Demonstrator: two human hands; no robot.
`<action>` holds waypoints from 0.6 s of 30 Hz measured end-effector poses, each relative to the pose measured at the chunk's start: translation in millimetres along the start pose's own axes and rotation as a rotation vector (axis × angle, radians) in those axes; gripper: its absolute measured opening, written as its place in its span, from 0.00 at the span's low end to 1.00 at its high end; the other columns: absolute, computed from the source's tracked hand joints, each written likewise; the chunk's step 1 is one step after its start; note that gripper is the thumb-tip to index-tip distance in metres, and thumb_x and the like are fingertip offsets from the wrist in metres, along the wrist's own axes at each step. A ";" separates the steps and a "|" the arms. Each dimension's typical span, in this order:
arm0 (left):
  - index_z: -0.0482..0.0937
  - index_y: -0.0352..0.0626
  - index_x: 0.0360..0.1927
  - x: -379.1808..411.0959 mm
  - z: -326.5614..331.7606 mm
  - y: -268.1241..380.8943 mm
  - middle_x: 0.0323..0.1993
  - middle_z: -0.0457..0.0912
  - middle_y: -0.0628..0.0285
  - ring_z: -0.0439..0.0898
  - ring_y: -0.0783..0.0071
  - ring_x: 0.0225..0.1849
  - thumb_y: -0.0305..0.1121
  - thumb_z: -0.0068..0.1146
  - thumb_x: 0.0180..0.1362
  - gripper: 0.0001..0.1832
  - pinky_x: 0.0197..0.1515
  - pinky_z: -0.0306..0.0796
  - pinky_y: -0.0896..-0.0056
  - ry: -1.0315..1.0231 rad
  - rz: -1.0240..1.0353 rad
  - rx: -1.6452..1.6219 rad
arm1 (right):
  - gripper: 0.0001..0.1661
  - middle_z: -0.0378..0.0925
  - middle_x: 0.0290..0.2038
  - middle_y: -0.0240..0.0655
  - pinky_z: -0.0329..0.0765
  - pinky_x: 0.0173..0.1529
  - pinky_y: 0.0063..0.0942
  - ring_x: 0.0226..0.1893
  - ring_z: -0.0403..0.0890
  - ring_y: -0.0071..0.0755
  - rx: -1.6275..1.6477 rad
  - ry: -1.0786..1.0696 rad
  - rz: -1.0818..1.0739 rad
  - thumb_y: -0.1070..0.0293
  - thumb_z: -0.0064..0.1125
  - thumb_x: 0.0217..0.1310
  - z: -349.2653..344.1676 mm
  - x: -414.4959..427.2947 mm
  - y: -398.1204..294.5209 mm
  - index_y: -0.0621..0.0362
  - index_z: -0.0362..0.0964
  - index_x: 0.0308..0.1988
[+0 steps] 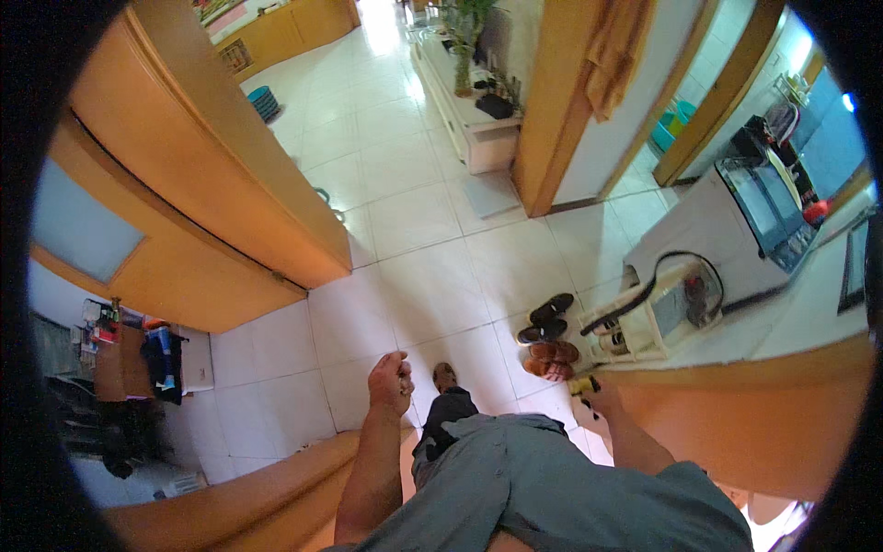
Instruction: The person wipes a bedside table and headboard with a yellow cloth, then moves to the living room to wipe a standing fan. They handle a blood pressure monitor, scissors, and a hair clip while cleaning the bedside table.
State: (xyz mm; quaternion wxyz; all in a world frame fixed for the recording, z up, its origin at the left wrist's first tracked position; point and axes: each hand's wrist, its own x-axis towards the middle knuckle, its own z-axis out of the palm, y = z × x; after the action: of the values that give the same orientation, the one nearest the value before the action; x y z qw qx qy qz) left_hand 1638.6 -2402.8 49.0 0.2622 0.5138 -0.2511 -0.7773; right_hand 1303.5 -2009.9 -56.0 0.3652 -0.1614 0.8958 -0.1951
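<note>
My left hand [390, 381] hangs in front of the left thigh with its fingers curled in. Something small may be in it, but the fingers hide whether it holds anything. On the other side, my right hand [599, 401] grips a small yellow-and-black object [583, 385], too blurred to name further. Beyond that hand, black shoes [550, 309] and brown shoes [552, 355] are lined up on the floor beside a cream plastic rack [638, 338]. One brown shoe [445, 376] of mine shows on the white floor tiles [428, 297].
An orange wooden door [172, 207] stands at the left. Along the right are a wooden door frame [562, 103] and a white appliance [690, 228]. Farther off, a low white cabinet [491, 141] bears a potted plant [463, 62]. Blue stacked basins or stools [263, 103] sit far left.
</note>
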 end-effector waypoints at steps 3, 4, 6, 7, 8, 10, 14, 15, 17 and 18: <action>0.78 0.43 0.45 53.2 23.0 75.8 0.23 0.77 0.65 0.65 0.79 0.12 0.37 0.55 0.71 0.09 0.13 0.59 0.77 -0.085 -0.016 -0.013 | 0.34 0.81 0.57 0.47 0.76 0.61 0.48 0.56 0.81 0.56 -0.236 -0.004 -0.046 0.51 0.68 0.59 2.4 16.4 -37.2 0.51 0.75 0.62; 0.78 0.42 0.44 75.7 27.0 101.0 0.23 0.78 0.66 0.65 0.80 0.12 0.37 0.55 0.72 0.09 0.13 0.59 0.78 -0.087 -0.007 -0.005 | 0.34 0.81 0.57 0.48 0.76 0.61 0.48 0.56 0.81 0.56 -0.166 -0.014 -0.022 0.51 0.68 0.59 -5.0 24.9 -71.0 0.53 0.74 0.62; 0.78 0.42 0.44 117.9 38.0 145.3 0.23 0.78 0.66 0.65 0.80 0.12 0.37 0.54 0.72 0.09 0.14 0.59 0.78 -0.091 -0.007 0.007 | 0.36 0.80 0.58 0.50 0.76 0.62 0.49 0.57 0.80 0.58 -0.028 -0.042 0.055 0.50 0.68 0.59 -9.6 36.5 -125.1 0.56 0.74 0.62; 0.78 0.42 0.44 141.3 51.1 166.9 0.23 0.78 0.66 0.65 0.80 0.12 0.37 0.54 0.72 0.09 0.14 0.59 0.78 -0.105 -0.004 0.007 | 0.36 0.80 0.57 0.52 0.76 0.61 0.49 0.57 0.80 0.58 -0.071 0.019 0.060 0.50 0.69 0.59 -4.4 56.6 -134.7 0.58 0.74 0.62; 0.78 0.42 0.44 162.7 62.1 185.8 0.23 0.78 0.66 0.65 0.80 0.12 0.37 0.54 0.73 0.09 0.14 0.59 0.78 -0.117 0.000 0.006 | 0.37 0.80 0.57 0.53 0.76 0.61 0.49 0.57 0.80 0.59 -0.116 0.079 0.064 0.50 0.69 0.59 -1.5 76.9 -144.8 0.60 0.73 0.62; 0.78 0.42 0.44 202.9 78.6 215.1 0.23 0.78 0.67 0.64 0.81 0.12 0.37 0.53 0.72 0.09 0.14 0.59 0.79 -0.130 0.014 0.006 | 0.40 0.79 0.56 0.57 0.76 0.61 0.50 0.58 0.79 0.60 -0.100 0.059 0.006 0.49 0.70 0.58 -2.2 121.4 -167.6 0.66 0.72 0.61; 0.77 0.41 0.44 282.0 84.8 273.9 0.23 0.77 0.66 0.63 0.81 0.13 0.37 0.53 0.72 0.09 0.14 0.59 0.80 -0.040 0.049 0.027 | 0.38 0.80 0.58 0.52 0.77 0.63 0.45 0.59 0.79 0.56 -0.160 0.013 -0.024 0.52 0.71 0.59 -10.3 193.0 -302.0 0.63 0.74 0.62; 0.77 0.41 0.44 304.1 97.9 289.9 0.23 0.77 0.66 0.63 0.82 0.13 0.36 0.53 0.72 0.09 0.14 0.59 0.80 -0.021 0.046 0.025 | 0.37 0.80 0.57 0.52 0.76 0.65 0.45 0.60 0.79 0.55 -0.229 0.035 0.029 0.53 0.71 0.58 -8.8 230.5 -308.0 0.63 0.74 0.61; 0.77 0.41 0.44 335.7 105.7 318.1 0.23 0.76 0.66 0.63 0.82 0.13 0.36 0.53 0.72 0.09 0.14 0.59 0.80 0.049 0.024 0.002 | 0.36 0.81 0.56 0.53 0.76 0.63 0.44 0.59 0.80 0.55 -0.213 0.037 -0.082 0.54 0.71 0.57 -7.6 295.8 -332.0 0.64 0.76 0.59; 0.77 0.42 0.44 350.0 109.3 335.2 0.23 0.76 0.66 0.63 0.82 0.13 0.36 0.53 0.72 0.09 0.14 0.59 0.80 0.089 0.016 -0.013 | 0.33 0.83 0.52 0.51 0.77 0.60 0.44 0.55 0.82 0.54 -0.194 0.023 -0.083 0.54 0.71 0.55 -13.9 326.8 -361.1 0.62 0.78 0.56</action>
State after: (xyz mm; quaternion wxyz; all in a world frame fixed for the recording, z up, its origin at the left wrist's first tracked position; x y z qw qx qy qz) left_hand 1469.9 -2869.4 74.6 0.2829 0.5441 -0.2382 -0.7531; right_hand 1123.9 -2462.6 -71.3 0.3294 -0.2306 0.9071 -0.1240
